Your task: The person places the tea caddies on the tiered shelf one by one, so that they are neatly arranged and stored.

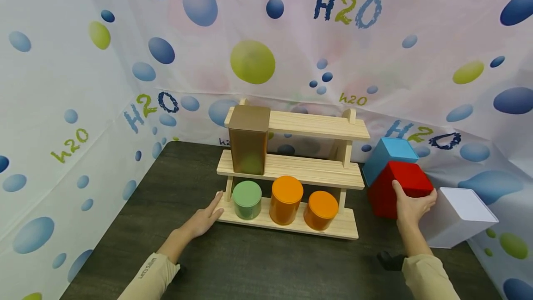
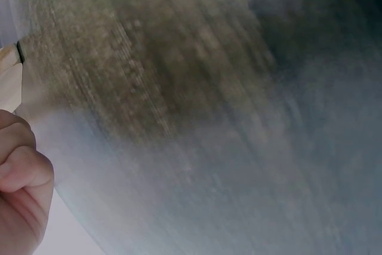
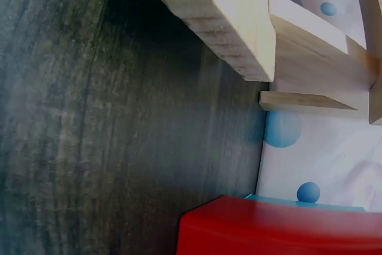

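A three-tier wooden shelf [image 1: 316, 170] stands on the dark table. My left hand [image 1: 199, 220] touches the left end of its lowest board, with the fingers extended in the head view. On that board stand a short green canister [image 1: 247, 200] and two orange canisters, a taller one [image 1: 286, 200] and a shorter one [image 1: 321, 210]. At the right, my right hand [image 1: 413, 203] grips a red box [image 1: 383, 193] by its near side, thumb and fingers spread apart. The right wrist view shows the red box [image 3: 268, 228] only in part.
A tall brown canister [image 1: 249, 147] stands on the middle board. Behind the red box is a blue box [image 1: 385, 156]; a white box [image 1: 454, 221] sits to its right. A patterned sheet [image 1: 291, 59] hangs behind the dark table [image 1: 266, 263].
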Demonstrator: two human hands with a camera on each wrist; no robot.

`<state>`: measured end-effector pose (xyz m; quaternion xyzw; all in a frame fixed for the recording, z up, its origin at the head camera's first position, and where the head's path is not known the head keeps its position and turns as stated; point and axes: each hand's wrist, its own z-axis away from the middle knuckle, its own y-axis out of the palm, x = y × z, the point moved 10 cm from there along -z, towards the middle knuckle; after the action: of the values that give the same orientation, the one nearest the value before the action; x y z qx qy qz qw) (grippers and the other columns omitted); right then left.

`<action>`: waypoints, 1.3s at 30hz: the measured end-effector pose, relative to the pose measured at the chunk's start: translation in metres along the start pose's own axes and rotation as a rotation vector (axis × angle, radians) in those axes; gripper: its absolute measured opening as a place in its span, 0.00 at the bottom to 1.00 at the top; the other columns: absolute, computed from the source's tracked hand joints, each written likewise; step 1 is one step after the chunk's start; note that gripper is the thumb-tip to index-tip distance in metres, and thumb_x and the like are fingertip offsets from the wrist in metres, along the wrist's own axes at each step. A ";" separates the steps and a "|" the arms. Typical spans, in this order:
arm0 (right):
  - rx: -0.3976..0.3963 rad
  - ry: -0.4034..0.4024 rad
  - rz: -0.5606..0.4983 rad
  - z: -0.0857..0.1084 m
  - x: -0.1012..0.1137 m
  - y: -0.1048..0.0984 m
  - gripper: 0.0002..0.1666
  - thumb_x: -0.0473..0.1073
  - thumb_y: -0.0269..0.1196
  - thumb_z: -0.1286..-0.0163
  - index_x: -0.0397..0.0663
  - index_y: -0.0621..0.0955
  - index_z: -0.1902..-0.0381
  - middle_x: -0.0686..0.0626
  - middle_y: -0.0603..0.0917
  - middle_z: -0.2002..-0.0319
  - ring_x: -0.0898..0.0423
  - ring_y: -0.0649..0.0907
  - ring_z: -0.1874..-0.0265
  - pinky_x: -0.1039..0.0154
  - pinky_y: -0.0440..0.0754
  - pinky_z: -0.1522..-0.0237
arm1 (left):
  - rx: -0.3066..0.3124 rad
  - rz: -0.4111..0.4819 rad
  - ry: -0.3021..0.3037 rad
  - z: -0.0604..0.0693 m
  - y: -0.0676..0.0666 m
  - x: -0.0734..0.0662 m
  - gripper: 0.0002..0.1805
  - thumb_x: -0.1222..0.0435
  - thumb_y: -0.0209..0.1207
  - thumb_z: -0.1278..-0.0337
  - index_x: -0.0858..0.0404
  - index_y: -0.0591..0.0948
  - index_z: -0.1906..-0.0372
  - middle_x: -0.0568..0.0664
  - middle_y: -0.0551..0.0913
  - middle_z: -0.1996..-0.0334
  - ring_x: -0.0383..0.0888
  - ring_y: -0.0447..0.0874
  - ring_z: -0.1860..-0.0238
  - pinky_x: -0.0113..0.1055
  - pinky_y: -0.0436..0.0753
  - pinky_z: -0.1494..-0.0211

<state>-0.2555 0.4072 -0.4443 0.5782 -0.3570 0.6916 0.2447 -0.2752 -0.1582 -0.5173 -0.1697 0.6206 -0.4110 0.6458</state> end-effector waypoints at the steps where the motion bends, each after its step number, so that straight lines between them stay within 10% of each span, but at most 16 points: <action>1: 0.000 -0.002 0.002 0.000 0.000 -0.001 0.59 0.60 0.63 0.44 0.57 0.39 0.29 0.50 0.41 0.29 0.51 0.43 0.30 0.51 0.44 0.32 | -0.001 -0.002 0.000 0.000 0.000 0.000 0.33 0.50 0.38 0.30 0.57 0.44 0.28 0.67 0.61 0.36 0.69 0.70 0.46 0.60 0.65 0.44; 14: 0.080 0.027 -0.080 0.026 0.033 -0.014 0.56 0.57 0.66 0.45 0.65 0.42 0.31 0.55 0.45 0.30 0.54 0.48 0.31 0.51 0.53 0.34 | -0.001 -0.013 0.001 0.001 -0.002 -0.001 0.33 0.51 0.38 0.30 0.58 0.44 0.28 0.68 0.61 0.36 0.69 0.70 0.46 0.60 0.66 0.45; 39: 0.192 -0.219 -0.187 0.074 0.128 -0.013 0.44 0.38 0.67 0.44 0.61 0.56 0.36 0.58 0.64 0.45 0.61 0.65 0.47 0.61 0.72 0.46 | 0.006 -0.015 -0.003 0.002 -0.002 -0.003 0.33 0.50 0.38 0.30 0.57 0.44 0.28 0.69 0.63 0.37 0.68 0.70 0.46 0.60 0.66 0.45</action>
<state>-0.2265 0.3487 -0.3111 0.7016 -0.2586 0.6295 0.2112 -0.2735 -0.1583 -0.5136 -0.1729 0.6169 -0.4174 0.6444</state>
